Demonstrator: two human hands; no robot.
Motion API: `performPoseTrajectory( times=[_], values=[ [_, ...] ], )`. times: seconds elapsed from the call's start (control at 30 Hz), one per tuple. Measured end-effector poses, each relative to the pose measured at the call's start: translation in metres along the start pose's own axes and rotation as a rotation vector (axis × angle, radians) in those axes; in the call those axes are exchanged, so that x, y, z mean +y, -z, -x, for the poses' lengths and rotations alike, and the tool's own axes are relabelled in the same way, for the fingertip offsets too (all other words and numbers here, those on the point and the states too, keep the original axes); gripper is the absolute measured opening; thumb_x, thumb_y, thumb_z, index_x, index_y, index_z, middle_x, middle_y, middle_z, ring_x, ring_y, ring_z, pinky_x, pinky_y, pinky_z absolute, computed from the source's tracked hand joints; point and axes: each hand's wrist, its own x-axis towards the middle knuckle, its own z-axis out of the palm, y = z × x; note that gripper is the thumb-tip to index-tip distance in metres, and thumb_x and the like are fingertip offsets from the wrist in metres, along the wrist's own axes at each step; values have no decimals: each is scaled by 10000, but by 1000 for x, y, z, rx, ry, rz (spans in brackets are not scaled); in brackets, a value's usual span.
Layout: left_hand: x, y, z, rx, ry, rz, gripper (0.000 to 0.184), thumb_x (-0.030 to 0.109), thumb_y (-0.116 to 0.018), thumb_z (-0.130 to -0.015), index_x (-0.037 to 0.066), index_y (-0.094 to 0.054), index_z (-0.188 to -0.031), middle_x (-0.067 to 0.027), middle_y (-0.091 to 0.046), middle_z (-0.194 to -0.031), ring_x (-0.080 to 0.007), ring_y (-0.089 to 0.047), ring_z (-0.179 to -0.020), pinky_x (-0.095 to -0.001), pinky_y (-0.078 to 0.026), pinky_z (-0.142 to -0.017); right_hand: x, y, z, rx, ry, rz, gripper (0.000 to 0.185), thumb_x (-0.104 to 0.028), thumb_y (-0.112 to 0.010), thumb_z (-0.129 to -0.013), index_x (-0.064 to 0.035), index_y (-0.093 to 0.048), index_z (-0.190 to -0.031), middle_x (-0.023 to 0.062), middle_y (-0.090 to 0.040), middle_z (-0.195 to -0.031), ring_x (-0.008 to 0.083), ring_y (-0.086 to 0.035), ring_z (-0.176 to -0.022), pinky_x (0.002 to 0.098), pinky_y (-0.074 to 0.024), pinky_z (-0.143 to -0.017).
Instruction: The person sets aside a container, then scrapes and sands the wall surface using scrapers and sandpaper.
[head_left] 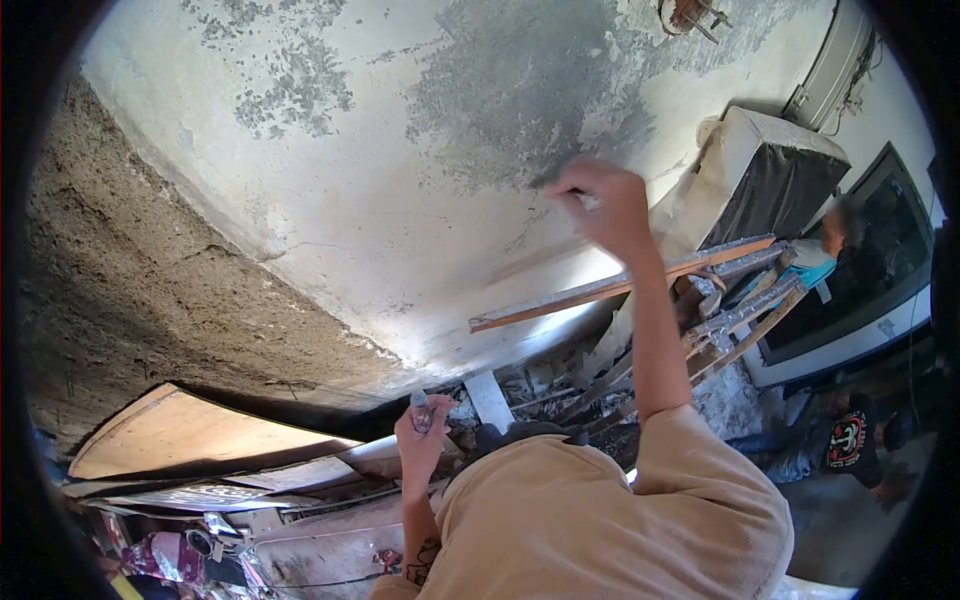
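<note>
My right hand [607, 205] is raised in front of the stained plaster wall [370, 200], near its dark grey patch. Its fingers are curled in, and a small pale bit shows between them, too small to name. Lower down at the left, my left hand [422, 425] is wrapped round a small greyish object [420, 412] that points up; what it is I cannot make out. Bare rough plaster [150, 240] borders the painted wall on the left.
Wooden beams [600, 290] lean at the right beside a box partly covered in black plastic [775, 190]. A person in a black shirt [850, 440] is at the lower right. Curved boards [200, 430] and a mattress [320, 555] lie at the lower left.
</note>
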Motion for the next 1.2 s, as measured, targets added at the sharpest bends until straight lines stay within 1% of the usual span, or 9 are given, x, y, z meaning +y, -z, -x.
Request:
performPoseTrajectory(
  times=[0.17,0.3,0.33,0.43,0.57,0.8,0.97,1.03,1.2],
  values=[
    [-4,4,-3,-28,-42,-1,125,106,-561,-891,28,-625,-964,-45,-669,-868,-94,-622,-793,-232,-505,-598,6,-1,1,-94,88,13,128,31,-674,-640,-49,-669,-740,87,-622,-725,230,-616,-684,293,-482,-611],
    [7,7,1,-30,11,1,133,102,-555,-892,23,-622,-977,-47,-669,-868,-87,-611,-770,-239,-509,-593,-20,33,-5,76,94,-49,138,89,-693,-635,-4,-668,-734,83,-627,-698,171,-611,-638,259,-468,-571],
    [7,8,1,-27,11,-5,133,102,-555,-892,23,-622,-977,-47,-669,-868,-87,-611,-770,-239,-509,-593,-25,34,-5,130,108,-48,159,19,-693,-615,-97,-679,-723,45,-624,-701,219,-594,-632,277,-465,-549],
    [6,8,1,-21,18,-44,136,94,-548,-893,18,-619,-982,-52,-670,-870,-88,-613,-771,-238,-508,-594,-48,19,-10,175,148,-32,142,5,-685,-630,-102,-670,-722,42,-622,-698,217,-602,-642,291,-469,-560],
    [8,11,5,-13,-4,-40,135,82,-544,-890,16,-618,-982,-58,-671,-863,-84,-610,-767,-229,-503,-597,-45,-27,-12,-48,88,60,129,80,-656,-641,-19,-657,-723,84,-618,-680,171,-597,-649,275,-454,-584],
    [2,18,6,-4,57,-65,144,99,-549,-890,14,-614,-986,-68,-673,-872,-78,-603,-731,-227,-501,-580,-62,5,-27,147,129,-149,119,83,-655,-645,-9,-653,-720,80,-624,-684,155,-590,-628,260,-441,-592],
    [-3,18,5,22,-23,-22,152,119,-557,-890,16,-617,-984,-64,-673,-866,-62,-574,-670,-210,-484,-548,-56,-27,-19,-10,85,4,109,72,-660,-652,-13,-655,-720,75,-630,-693,149,-603,-647,267,-452,-604],
    [-3,19,3,23,-35,-30,153,123,-561,-889,16,-619,-982,-62,-673,-864,-57,-562,-650,-205,-478,-541,-56,-12,-19,84,101,-89,81,-36,-653,-679,-108,-653,-715,29,-644,-736,204,-623,-664,303,-470,-581],
    [4,22,9,24,53,-36,159,138,-573,-887,17,-620,-978,-53,-675,-858,-51,-548,-624,-198,-464,-522,-57,-22,-19,205,39,-205,89,2,-662,-675,-78,-659,-715,46,-639,-719,182,-620,-659,280,-467,-590]
  ],
)
